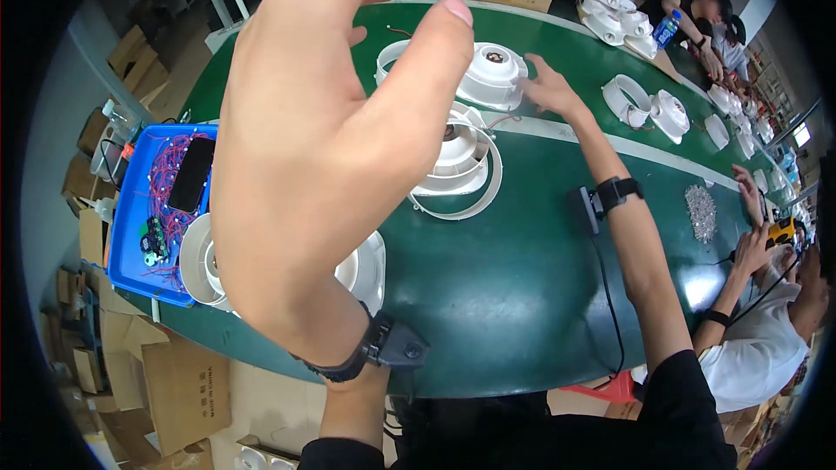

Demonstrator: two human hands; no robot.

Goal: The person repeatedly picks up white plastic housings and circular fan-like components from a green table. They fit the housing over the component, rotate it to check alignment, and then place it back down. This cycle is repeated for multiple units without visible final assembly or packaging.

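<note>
My left hand (322, 139) is raised close to the camera, thumb apart from the other fingers, with nothing visible in it. It hides part of the table and of the white parts behind it. My right hand (553, 91) reaches far across the table, fingers spread, at the right edge of a round white fan housing (495, 77); whether it touches is hard to tell. Nearer to me lies another white housing with a loose white ring (494, 187) around it. Below my left hand, more white housings (373, 274) are partly covered. Both wrists wear black straps with small devices.
A blue tray (131, 248) at the left holds red wires, a black phone (192, 176) and small green boards. More white housings (669, 116) and a pile of small clear pieces (700, 213) lie to the right. Co-workers sit along the right side. Cardboard boxes (187, 387) stand lower left.
</note>
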